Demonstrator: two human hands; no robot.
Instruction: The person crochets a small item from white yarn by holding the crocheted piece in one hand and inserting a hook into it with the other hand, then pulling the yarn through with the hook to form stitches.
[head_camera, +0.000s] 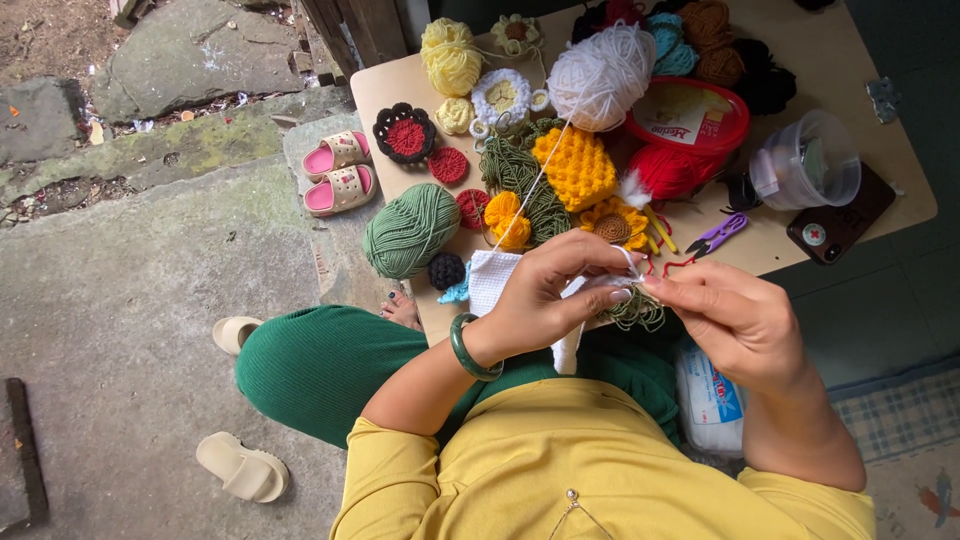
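- Crochet in hand, low over the lap, at the near edge of the table (905, 195).
- Left hand (545, 290) curled, fingers pressed together around a white crochet piece (492, 280), thumb and forefinger pinching its top edge to keep the fabric taut where the stitch goes in.
- Right hand (735, 320) closed in a pinch just beside the left, fingertips meeting at the same spot; whatever tool sits between them too hidden to name.
- White strand running up from the pinch to the white yarn ball (600, 75) on the table, set far enough back to feed freely.
- Green bangle (470, 350) on the left wrist.
- Green yarn ball (410, 230) at the table's near left corner, close by the left hand.
- Yellow crochet square (575, 165), red yarn (665, 172) and small finished flowers spread in the middle, within easy reach.
- Purple snips (718, 235) lying near the right hand, ready for cutting ends.
- Clear plastic tub (805, 160) and a dark phone (840, 222) pushed to the right, out of the way.
- Pink sandals (338, 172) on the stone floor beside the table.
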